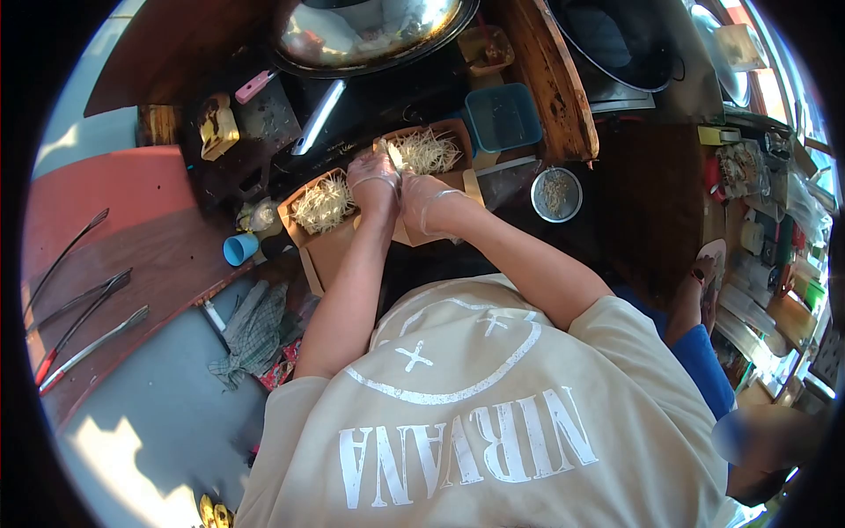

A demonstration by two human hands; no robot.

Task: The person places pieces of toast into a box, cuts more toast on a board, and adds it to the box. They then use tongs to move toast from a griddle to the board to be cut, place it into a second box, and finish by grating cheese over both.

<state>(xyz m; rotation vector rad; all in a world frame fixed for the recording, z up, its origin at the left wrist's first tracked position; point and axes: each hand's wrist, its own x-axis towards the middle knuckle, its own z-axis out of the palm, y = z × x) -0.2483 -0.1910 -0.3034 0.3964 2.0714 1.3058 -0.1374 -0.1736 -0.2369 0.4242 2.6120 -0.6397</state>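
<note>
Both my hands wear clear plastic gloves and meet between two open cardboard boxes. My left hand (373,176) has its fingers closed at the near left corner of the right-hand box (466,141). Close against it, my right hand (429,202) is closed too, its fingertips partly hidden. A small pale yellow piece (394,157) shows at the fingers; I cannot make out what it is or which hand grips it. Pale shreds (429,151) fill the right-hand box. Similar shreds (322,204) heap in the left-hand box (330,249), beside my left wrist.
Beyond the boxes stand a large metal lid (370,35), a knife (319,116) and a teal container (503,117). A round bowl (556,194) lies right, a blue cup (239,249) left. Tongs (92,348) rest on the red table (114,202). Another person (695,317) is at right.
</note>
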